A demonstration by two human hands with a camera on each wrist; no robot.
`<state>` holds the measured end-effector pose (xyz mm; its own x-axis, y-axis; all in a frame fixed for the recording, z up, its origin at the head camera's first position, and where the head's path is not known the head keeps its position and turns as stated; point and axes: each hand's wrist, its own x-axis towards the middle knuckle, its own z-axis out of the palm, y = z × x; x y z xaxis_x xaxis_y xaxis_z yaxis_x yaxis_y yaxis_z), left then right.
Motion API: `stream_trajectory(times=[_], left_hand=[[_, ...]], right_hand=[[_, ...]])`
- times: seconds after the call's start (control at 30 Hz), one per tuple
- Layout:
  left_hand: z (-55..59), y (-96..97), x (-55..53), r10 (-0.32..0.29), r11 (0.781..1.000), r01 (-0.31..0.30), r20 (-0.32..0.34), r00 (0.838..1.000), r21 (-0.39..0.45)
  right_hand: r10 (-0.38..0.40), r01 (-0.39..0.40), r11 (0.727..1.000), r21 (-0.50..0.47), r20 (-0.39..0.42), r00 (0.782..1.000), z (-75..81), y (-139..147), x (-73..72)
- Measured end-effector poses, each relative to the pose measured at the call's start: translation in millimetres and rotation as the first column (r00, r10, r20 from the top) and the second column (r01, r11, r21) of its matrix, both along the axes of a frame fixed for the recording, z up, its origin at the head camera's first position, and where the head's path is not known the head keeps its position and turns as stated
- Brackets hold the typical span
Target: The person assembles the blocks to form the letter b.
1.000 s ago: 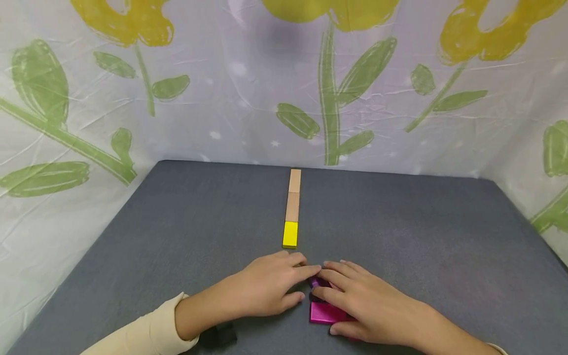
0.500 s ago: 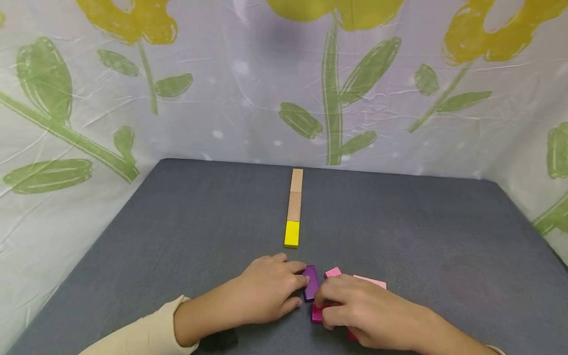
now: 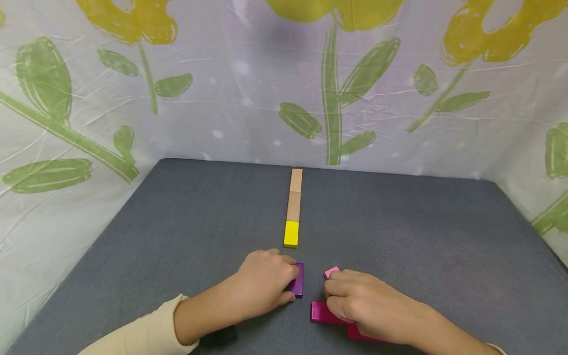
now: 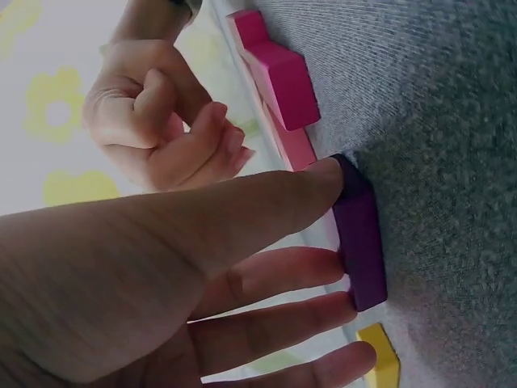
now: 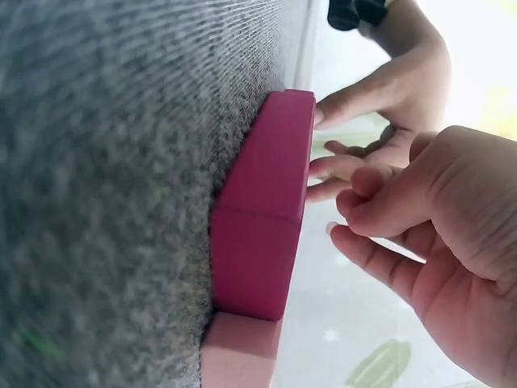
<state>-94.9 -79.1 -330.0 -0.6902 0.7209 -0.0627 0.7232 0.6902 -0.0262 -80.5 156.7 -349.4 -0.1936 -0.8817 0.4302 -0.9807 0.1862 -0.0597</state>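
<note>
My left hand [image 3: 266, 276] holds a purple block [image 3: 299, 281] on the dark table, just in front of the yellow block. In the left wrist view the thumb touches one end of the purple block [image 4: 361, 242] and the fingertips lie along its side. To the right, my right hand [image 3: 370, 305] hovers with loosely curled fingers over a group of pink blocks and holds nothing. A magenta block [image 3: 323, 311], another magenta block [image 3: 361, 333] and a small pink block [image 3: 331, 271] show around it. The right wrist view shows a paler pink block [image 5: 240, 352] beside a magenta block [image 5: 252, 259].
A straight row runs to the table's back edge: a yellow block [image 3: 291, 233], then two plain wooden blocks, one nearer [image 3: 294, 206] and one farther [image 3: 296, 180]. A flower-printed cloth [image 3: 213, 108] encloses the grey table [image 3: 399, 222]. Something black [image 3: 219, 336] shows below the left wrist.
The purple block has moved left, away from the pink blocks, with my left hand, and now lies straighter. My right hand has drawn its fingers in and moved slightly right.
</note>
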Motion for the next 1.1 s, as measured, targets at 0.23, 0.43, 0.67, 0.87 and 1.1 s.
stream_trajectory(times=[0.23,0.43,0.67,0.87,1.1], left_hand=[[-0.8,-4.3,-5.2,0.059,0.998,-0.059,-0.016,0.998,-0.018],[-4.7,-6.6,-12.2,0.102,0.995,-0.101,-0.036,0.994,0.014],[-8.3,-6.1,-18.7,0.117,0.993,-0.117,-0.026,0.993,0.03],[-9.6,-5.9,-22.1,0.123,0.992,-0.123,0.002,0.992,0.024],[-10.7,-5.7,-24.4,0.117,0.992,-0.119,0.028,0.993,0.045]], right_hand=[[-0.029,0.027,0.998,0.065,0.026,0.999,-2.0,2.2,1.0],[-0.026,0.025,0.996,0.086,0.007,1.0,-2.8,3.0,0.4],[-0.003,0.002,1.0,0.026,0.055,0.998,-4.0,1.6,0.9],[-0.092,0.058,0.981,0.185,0.175,0.98,-5.4,7.3,4.6],[-0.238,0.134,0.932,0.337,0.287,0.928,-4.0,14.5,4.1]])
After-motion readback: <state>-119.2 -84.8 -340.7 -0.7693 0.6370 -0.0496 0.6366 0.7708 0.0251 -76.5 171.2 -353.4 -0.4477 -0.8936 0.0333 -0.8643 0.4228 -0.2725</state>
